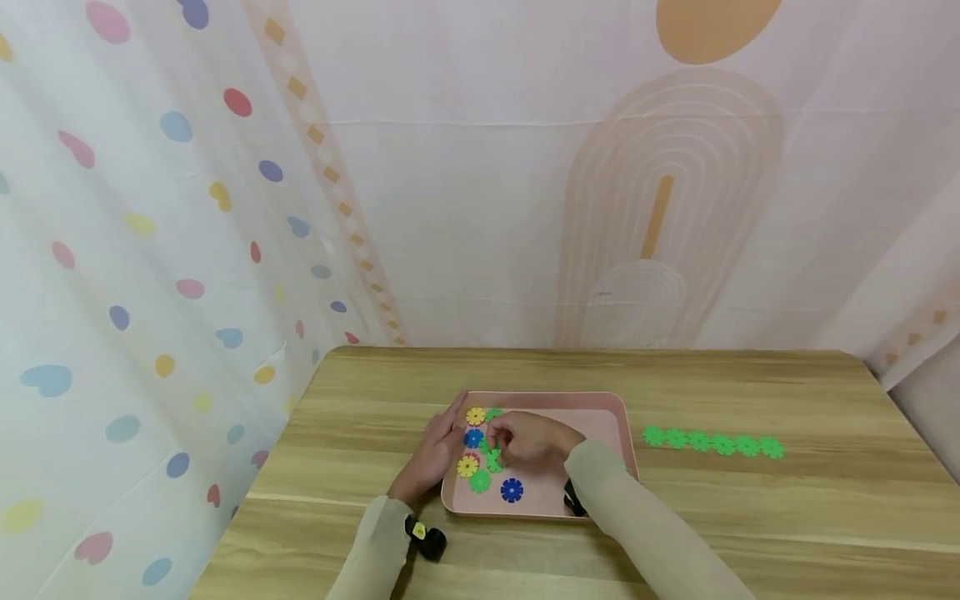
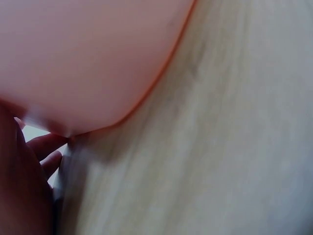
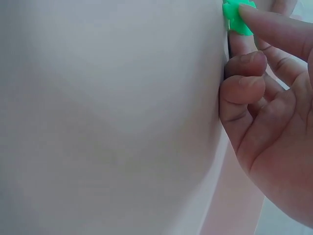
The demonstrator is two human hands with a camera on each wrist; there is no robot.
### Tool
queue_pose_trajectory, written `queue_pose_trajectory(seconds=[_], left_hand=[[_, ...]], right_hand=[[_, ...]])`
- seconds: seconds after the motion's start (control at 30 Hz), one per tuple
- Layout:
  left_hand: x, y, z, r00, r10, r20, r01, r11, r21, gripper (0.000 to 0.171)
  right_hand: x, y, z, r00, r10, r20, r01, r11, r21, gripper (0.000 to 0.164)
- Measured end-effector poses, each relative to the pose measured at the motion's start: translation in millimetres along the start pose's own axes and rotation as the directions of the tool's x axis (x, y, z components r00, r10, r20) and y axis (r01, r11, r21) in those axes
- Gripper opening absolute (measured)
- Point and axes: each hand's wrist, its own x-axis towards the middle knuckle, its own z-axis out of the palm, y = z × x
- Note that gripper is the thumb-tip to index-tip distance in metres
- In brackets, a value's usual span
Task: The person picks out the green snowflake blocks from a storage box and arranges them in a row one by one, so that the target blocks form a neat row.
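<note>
On the wooden table (image 1: 375,371), the left hand (image 1: 433,454) touches with extended fingers the pink tray (image 1: 543,507). The right hand (image 1: 531,437), inside it, pinches a green piece (image 3: 238,23) near yellow, blue and green discs (image 1: 512,490).

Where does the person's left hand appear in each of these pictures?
Head: left hand low, left of centre, against the pink tray.
Left wrist: lower left, dark, at the tray's edge.
Right wrist: not in it.
Shared landmark: pink tray, in head and left wrist.
</note>
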Motion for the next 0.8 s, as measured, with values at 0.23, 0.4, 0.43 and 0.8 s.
queue_pose_trajectory(seconds=[0.23, 0.4, 0.43, 0.8], left_hand=[[0.3, -0.1, -0.2, 1.0, -0.008, -0.001, 0.008, 1.0, -0.008, 0.055], [1.2, -1.4, 0.6, 1.0, -0.014, -0.004, 0.014, 1.0, -0.015, 0.054], [1.4, -1.8, 0.7, 1.0, -0.017, -0.004, 0.017, 1.0, -0.016, 0.054], [2.0, -4.8, 0.6, 0.999, -0.045, 0.005, 0.046, 0.999, -0.026, 0.054]], right_hand=[[-1, -2, -2, 1.0, -0.014, 0.013, 0.014, 0.999, 0.03, 0.019], [-5, -1, -4, 1.0, 0.0, -0.017, 0.0, 1.0, -0.015, 0.018], [-6, -1, -5, 1.0, 0.0, -0.024, -0.001, 1.0, -0.024, 0.018], [-22, -3, -20, 0.996, -0.016, -0.087, 0.019, 0.999, 0.04, 0.017]])
